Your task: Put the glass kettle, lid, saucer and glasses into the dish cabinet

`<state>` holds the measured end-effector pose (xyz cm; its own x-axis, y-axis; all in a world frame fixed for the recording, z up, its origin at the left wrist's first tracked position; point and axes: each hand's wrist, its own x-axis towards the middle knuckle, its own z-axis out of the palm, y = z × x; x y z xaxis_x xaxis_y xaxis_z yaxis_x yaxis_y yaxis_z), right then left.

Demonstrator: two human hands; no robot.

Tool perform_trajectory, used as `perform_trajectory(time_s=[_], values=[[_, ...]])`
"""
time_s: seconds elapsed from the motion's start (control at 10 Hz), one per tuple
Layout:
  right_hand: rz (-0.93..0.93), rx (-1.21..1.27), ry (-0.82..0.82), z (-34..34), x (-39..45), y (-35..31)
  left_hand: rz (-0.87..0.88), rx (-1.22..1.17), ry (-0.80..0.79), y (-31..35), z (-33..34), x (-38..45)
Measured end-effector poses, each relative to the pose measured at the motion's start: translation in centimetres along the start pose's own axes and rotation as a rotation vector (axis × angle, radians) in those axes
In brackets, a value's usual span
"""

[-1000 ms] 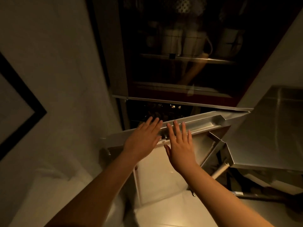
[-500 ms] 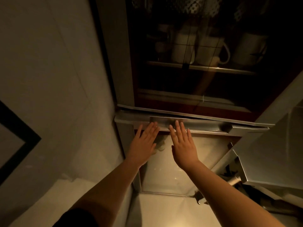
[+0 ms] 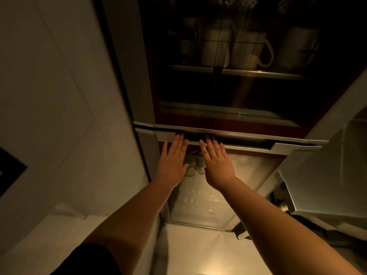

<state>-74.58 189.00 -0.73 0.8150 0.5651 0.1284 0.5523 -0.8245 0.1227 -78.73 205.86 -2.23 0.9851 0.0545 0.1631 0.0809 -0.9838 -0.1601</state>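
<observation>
Two bare hands lie flat, side by side, against the lower door [image 3: 208,195] of a dish cabinet [image 3: 145,86]. The left hand [image 3: 172,161] and right hand [image 3: 216,163] have straight fingers, close together, holding nothing, tips at the long metal handle bar [image 3: 248,144], which runs left to right just above. Both hands are equally near. Mugs [image 3: 248,50] stand behind the dark upper glass; kettle, lid, saucer and glasses are not discernible.

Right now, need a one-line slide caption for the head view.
Both hands, left hand and right hand, press flat against the lower cabinet door, mugs shelved behind glass above.
</observation>
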Motion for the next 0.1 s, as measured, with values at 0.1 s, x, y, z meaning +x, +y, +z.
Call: perform_trajectory(time_s=[0.1], values=[[0.004, 0.091, -0.027, -0.76, -0.78, 0.21, -0.022, -0.129, -0.073, 0.78, -1.17, -1.02]])
